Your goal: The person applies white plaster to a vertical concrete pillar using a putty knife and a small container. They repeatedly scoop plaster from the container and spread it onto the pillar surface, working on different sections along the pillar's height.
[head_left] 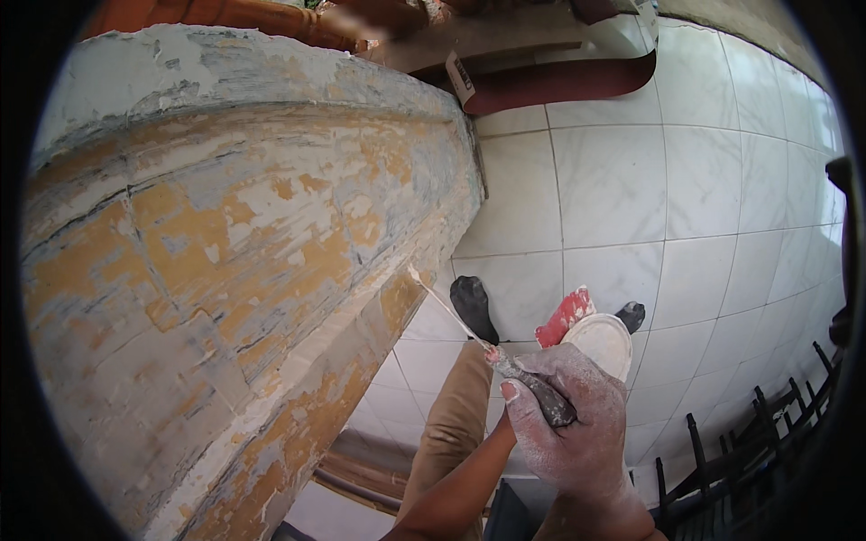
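Note:
My right hand [577, 410], dusted with white powder, is closed around the dark, crusted handle of a putty knife [532, 383]. Its thin blade is seen edge-on, with white paste at the tip, which meets the lower border of a large patchy surface [262, 225]. That surface is scraped in yellow, grey and white. My left forearm [460, 491] passes behind my right hand, which hides the left hand's fingers. Just beyond the right hand are a round white lid or tub [603, 338] and a red spreader [565, 316] smeared with white. What supports them is hidden.
My dark-socked feet [473, 307] stand on white floor tiles [613, 189]. A curved dark-red strip [559, 86] lies at the back. At lower right is a black rack with upright prongs [699, 451]. A brown wooden piece [370, 473] sits below the patchy surface.

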### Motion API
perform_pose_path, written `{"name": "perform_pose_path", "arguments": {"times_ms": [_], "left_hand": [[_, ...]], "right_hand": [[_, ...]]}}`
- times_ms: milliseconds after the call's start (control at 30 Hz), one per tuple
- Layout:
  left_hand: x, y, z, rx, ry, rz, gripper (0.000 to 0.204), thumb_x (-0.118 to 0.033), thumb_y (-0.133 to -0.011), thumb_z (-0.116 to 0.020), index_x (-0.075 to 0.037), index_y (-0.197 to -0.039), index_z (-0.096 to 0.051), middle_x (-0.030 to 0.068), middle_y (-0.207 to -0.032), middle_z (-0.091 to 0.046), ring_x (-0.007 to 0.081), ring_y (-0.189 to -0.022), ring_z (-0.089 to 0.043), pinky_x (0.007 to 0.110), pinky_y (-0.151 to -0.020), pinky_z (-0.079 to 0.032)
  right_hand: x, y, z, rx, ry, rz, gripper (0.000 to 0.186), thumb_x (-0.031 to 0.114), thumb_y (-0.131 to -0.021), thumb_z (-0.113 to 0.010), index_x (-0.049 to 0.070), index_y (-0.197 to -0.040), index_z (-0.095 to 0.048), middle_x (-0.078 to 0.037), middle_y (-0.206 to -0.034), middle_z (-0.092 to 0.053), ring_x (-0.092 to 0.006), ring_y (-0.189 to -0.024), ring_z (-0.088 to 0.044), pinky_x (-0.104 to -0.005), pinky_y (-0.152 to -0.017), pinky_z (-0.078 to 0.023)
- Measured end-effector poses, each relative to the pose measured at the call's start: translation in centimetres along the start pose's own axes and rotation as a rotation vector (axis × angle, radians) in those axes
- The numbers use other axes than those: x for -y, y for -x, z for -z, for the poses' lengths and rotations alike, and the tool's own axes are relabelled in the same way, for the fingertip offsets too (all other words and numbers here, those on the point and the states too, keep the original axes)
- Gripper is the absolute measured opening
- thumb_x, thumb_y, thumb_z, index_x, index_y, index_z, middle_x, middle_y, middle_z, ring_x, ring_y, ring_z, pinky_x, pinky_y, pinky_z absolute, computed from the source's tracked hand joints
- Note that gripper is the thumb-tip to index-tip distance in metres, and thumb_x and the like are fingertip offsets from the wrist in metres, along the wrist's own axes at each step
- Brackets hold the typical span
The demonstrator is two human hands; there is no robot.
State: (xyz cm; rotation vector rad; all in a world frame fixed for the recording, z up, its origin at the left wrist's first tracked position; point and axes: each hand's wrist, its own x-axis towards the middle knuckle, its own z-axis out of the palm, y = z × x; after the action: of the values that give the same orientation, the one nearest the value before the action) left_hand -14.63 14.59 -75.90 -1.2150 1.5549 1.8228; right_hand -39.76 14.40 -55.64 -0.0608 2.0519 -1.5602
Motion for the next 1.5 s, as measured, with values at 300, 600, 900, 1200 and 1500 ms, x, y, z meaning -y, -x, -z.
{"name": "perform_pose_path", "arguments": {"times_ms": [300,600,900,1200,1500], "left_hand": [[-0.8,-0.6,-0.1,-0.005,0.011,-0.002,0.033,-0.017,-0.109,-0.067,0.007,-0.131,-0.066,0.0127,-0.119,-0.072,0.0149,-0.1,-0.07,0.03,-0.088,-0.06],[-1.2,-0.5,0.1,-0.005,0.016,0.014,0.033,-0.016,-0.109,-0.067,0.007,-0.131,-0.066,0.0128,-0.119,-0.072,0.0148,-0.1,-0.07,0.03,-0.087,-0.06],[-1.8,-0.6,0.5,0.0,0.008,0.017,0.033,-0.016,-0.109,-0.067,0.008,-0.131,-0.066,0.0129,-0.119,-0.072,0.0147,-0.099,-0.071,0.03,-0.087,-0.061],[-2.2,-0.8,0.9,0.004,0.0,-0.005,0.033,-0.016,-0.109,-0.067,0.008,-0.131,-0.065,0.013,-0.119,-0.072,0.0146,-0.099,-0.071,0.029,-0.086,-0.061],[-3.0,-0.6,0.8,0.013,0.052,0.017,0.033,-0.016,-0.109,-0.067,0.008,-0.131,-0.065,0.0131,-0.119,-0.072,0.0144,-0.098,-0.071,0.029,-0.085,-0.061]], "right_hand": [[-3.9,-4.6,-3.1,-0.052,0.107,-0.226,0.016,0.015,-0.096,-0.071,0.002,-0.104,-0.065,-0.021,-0.091,-0.07,-0.0419,-0.083,-0.071,-0.05,-0.075,-0.055],[2.0,-1.8,-1.5,0.046,0.073,-0.104,0.013,0.004,-0.09,-0.075,-0.001,-0.099,-0.067,-0.019,-0.082,-0.067,-0.0373,-0.075,-0.069,-0.0447,-0.066,-0.053],[1.5,-3.0,-0.1,0.004,0.106,-0.131,0.011,0.012,-0.095,-0.071,0.005,-0.102,-0.066,-0.016,-0.089,-0.065,-0.0381,-0.076,-0.068,-0.0492,-0.067,-0.053],[4.8,-0.3,0.6,-0.038,0.034,-0.127,0.015,0.001,-0.084,-0.077,0.001,-0.098,-0.072,-0.016,-0.086,-0.07,-0.0337,-0.076,-0.072,-0.0386,-0.072,-0.056],[-2.0,-9.4,3.1,0.092,0.133,-0.059,0.015,0.005,-0.085,-0.081,-0.002,-0.097,-0.075,-0.013,-0.082,-0.07,-0.0217,-0.07,-0.065,-0.0344,-0.067,-0.053]]}}
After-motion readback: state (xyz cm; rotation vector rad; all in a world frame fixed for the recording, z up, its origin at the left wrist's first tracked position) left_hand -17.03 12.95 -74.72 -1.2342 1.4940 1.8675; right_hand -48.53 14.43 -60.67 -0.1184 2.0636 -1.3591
